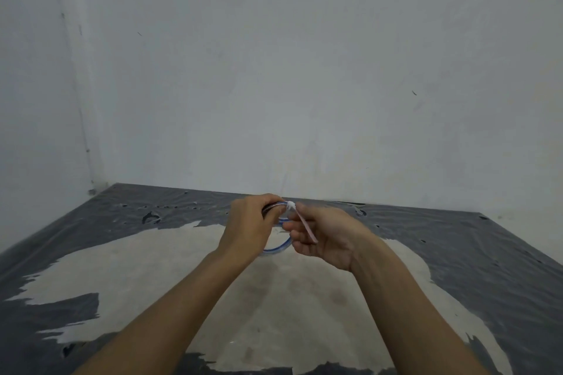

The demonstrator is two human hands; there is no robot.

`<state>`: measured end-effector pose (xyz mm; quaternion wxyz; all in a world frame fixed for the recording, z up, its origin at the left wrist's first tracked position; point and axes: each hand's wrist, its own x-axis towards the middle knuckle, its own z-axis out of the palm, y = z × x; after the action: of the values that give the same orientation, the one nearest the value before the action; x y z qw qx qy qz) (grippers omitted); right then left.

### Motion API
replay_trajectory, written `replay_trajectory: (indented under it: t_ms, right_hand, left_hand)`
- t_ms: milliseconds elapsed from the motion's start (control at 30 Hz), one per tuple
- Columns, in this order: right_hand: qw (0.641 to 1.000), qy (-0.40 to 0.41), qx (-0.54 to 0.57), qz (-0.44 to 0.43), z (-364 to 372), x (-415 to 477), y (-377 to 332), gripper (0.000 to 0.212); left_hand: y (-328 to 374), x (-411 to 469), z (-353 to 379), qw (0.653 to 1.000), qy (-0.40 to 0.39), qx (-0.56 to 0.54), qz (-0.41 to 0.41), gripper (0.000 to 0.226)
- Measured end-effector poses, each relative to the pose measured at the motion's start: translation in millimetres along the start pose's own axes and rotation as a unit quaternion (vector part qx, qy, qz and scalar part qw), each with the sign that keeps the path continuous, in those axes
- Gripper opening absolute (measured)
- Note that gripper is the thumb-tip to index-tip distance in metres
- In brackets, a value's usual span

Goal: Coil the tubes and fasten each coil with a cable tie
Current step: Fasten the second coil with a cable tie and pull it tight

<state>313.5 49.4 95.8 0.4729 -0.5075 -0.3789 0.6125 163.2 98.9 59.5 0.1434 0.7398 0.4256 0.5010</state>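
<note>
Blue-striped clear tube coil (pixel 277 248) held up between both hands, above worn table sheet (pixel 457 253). White cable tie (pixel 291 206) wrapped over coil top, tail (pixel 306 227) running down across right palm. Left hand (pixel 248 227) closed around coil's left side. Right hand (pixel 324 236) pinching tie tail beside the head. Step judged: cinching the tie. Next: firm tail pull, coil kept gathered.

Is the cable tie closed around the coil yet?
Closed: the cable tie loops the coil, its tail in the right hand.
</note>
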Motion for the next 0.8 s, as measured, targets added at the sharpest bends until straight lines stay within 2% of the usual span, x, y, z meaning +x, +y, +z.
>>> replay_trajectory:
  t_ms: [67, 233, 400, 633, 733, 800]
  right_hand:
    - [0.997, -0.027, 0.064, 0.021, -0.9, 2.8, -0.7, 0.018]
    - [0.991, -0.038, 0.122, 0.041, -3.1, 10.5, 4.6, 0.025]
    - [0.993, 0.066, 0.101, -0.006, 8.1, 13.5, 10.1, 0.030]
    - [0.969, 0.145, 0.194, -0.035, 19.7, 20.1, 11.7, 0.026]
    - [0.975, 0.118, 0.186, -0.030, 16.7, 21.7, 13.4, 0.027]
    - [0.983, 0.057, 0.173, -0.003, 10.2, 20.8, 13.0, 0.030]
  left_hand:
    - [2.3, -1.8, -0.3, 1.000, -0.003, 0.017, 0.023, 0.013]
    - [6.6, -6.6, 0.3, 0.998, -0.013, 0.034, 0.044, 0.014]
    - [8.2, -5.0, 5.6, 0.999, 0.008, 0.023, 0.045, 0.015]
    - [8.7, -6.3, 13.1, 0.993, 0.033, 0.029, 0.107, 0.017]
    - [0.2, -3.2, 12.3, 0.988, 0.022, 0.069, 0.133, 0.018]
    - [-4.9, 0.6, 8.6, 0.985, 0.014, 0.095, 0.142, 0.018]
